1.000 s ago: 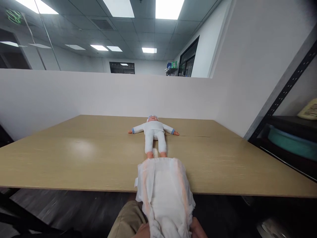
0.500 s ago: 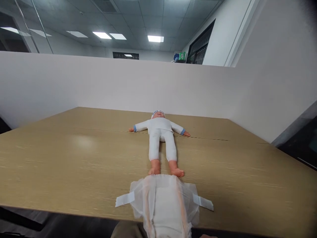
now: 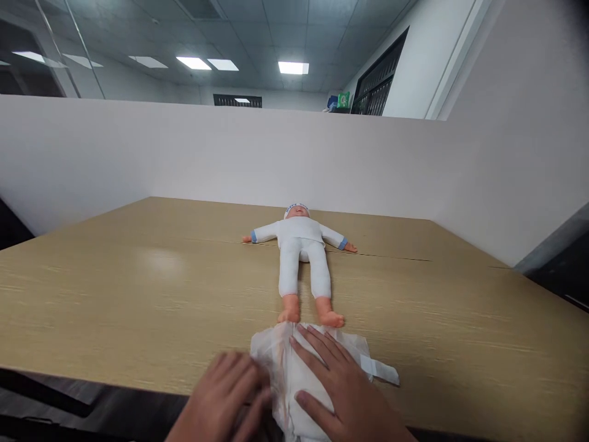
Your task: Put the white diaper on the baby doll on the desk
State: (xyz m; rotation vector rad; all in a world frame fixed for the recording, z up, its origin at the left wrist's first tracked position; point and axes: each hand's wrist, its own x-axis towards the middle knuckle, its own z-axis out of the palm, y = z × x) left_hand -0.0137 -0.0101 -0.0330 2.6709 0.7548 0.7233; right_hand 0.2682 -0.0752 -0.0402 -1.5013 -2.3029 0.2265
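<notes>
A baby doll (image 3: 301, 252) in a white suit and cap lies on its back on the wooden table (image 3: 138, 294), arms spread, bare feet toward me. Just below its feet a white diaper (image 3: 285, 362) lies flat near the table's front edge, one tape tab sticking out to the right. My right hand (image 3: 343, 393) rests flat on the diaper with fingers spread. My left hand (image 3: 221, 399) lies on the diaper's left edge, fingers stretched out and slightly blurred.
A white partition wall (image 3: 138, 159) runs along the table's far side and right side. A dark shelf frame (image 3: 556, 270) shows at the far right. Ceiling lights and a dark doorway lie beyond the partition.
The diaper has gone from held up in front of me to lying spread on the table below the doll's feet. Both hands have come into view and now press on it.
</notes>
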